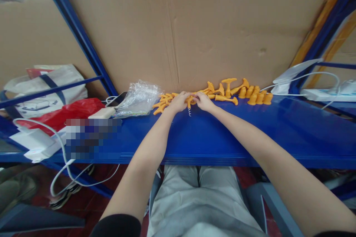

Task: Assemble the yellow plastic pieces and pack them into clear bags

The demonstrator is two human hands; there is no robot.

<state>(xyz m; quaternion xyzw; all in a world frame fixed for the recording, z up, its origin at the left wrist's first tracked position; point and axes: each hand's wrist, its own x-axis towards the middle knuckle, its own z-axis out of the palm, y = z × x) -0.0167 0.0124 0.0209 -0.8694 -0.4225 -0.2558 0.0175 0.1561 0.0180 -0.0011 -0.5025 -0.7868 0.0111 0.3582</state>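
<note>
An orange corkscrew [189, 104] is between my hands, its bare metal spiral [190, 112] pointing toward me. My left hand [179, 103] is closed on its orange handle from the left. From the right, the fingertips of my right hand [203, 101] pinch at the same orange part; the exact grip is small and partly hidden. Several orange T-handled pieces [164, 103] lie heaped beside my left hand. More T-handled corkscrews [226, 98] with covered shafts lie and stand to the right of my right hand. Beyond them, several orange caps [260, 98] stand upright in a group.
Clear plastic bags [140, 96] lie on the blue shelf [211, 137], left of the heap. Further left are a red bag [75, 113], a canvas bag [52, 92], and white cables [62, 148] hanging over the edge. Cardboard [180, 33] stands behind. A power strip [328, 94] is at right.
</note>
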